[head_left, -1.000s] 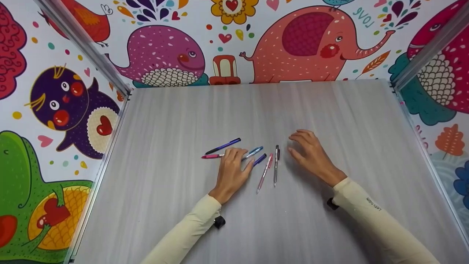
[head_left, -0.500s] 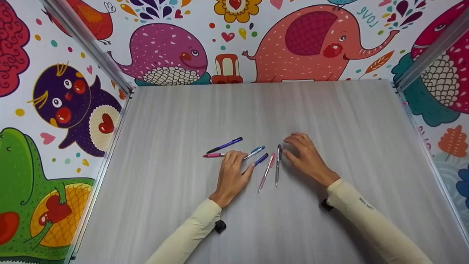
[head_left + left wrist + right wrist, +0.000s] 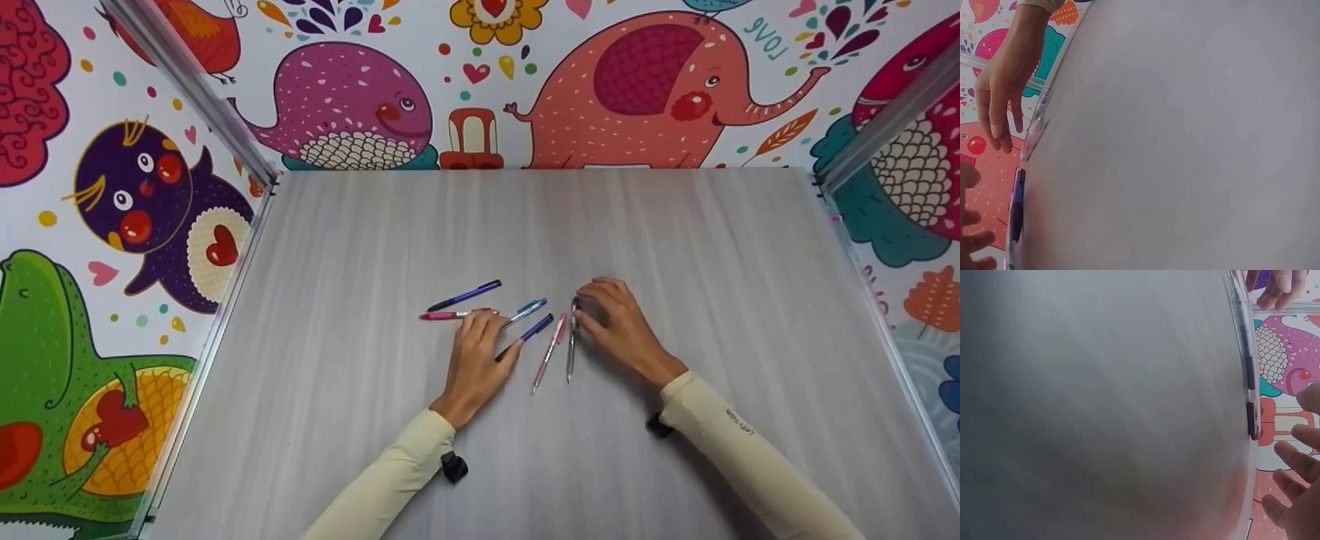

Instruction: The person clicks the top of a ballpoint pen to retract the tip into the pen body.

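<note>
My left hand [image 3: 480, 356] is over the left part of a group of pens, its fingers loosely bent and apart in the left wrist view. It partly covers a pink pen [image 3: 442, 316], a light blue pen [image 3: 530, 308] and a dark blue pen [image 3: 537, 327]. Beyond its fingertips lies a blue pen with a black grip [image 3: 464, 296]. My right hand [image 3: 624, 324] is beside a clear pen with a dark clip [image 3: 571, 352], thumb and index finger at its upper end. The right wrist view shows those fingers [image 3: 1296, 460] spread, nothing between them. Left of that pen lies a clear pink pen [image 3: 549, 355].
The pens lie on a grey wood-grain table [image 3: 360, 240]. Walls printed with cartoon animals, such as an elephant [image 3: 570, 135], enclose its back and sides, with metal posts at the far corners. A black wrist camera [image 3: 454, 466] hangs under the left sleeve.
My right hand has moved left to the dark-clipped pen, its fingertips now overlapping that pen's upper end. The left hand has shifted slightly back, uncovering more of the dark blue pen. The pens keep their places.
</note>
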The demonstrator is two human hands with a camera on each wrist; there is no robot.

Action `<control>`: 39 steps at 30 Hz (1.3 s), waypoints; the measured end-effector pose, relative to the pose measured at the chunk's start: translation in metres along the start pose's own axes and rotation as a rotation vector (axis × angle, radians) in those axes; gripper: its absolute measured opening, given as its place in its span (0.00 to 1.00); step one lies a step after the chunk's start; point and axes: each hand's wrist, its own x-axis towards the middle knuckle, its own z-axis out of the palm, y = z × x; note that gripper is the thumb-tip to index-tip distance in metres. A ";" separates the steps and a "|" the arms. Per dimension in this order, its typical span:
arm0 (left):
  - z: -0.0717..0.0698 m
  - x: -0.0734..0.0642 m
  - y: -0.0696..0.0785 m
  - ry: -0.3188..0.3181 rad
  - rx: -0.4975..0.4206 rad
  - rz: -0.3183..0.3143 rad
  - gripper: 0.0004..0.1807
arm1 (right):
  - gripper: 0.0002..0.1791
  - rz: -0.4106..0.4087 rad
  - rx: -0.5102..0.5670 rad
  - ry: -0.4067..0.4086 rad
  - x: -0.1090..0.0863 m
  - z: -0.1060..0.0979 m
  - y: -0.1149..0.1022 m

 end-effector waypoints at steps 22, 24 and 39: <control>0.004 -0.013 -0.003 -0.030 0.031 0.005 0.20 | 0.19 -0.050 0.034 -0.002 -0.003 0.021 -0.004; 0.004 -0.015 -0.002 -0.032 0.037 -0.002 0.21 | 0.19 -0.051 0.030 -0.003 -0.004 0.023 -0.005; 0.003 -0.026 -0.005 -0.018 0.044 -0.005 0.20 | 0.17 -0.092 0.003 0.025 -0.004 0.036 -0.004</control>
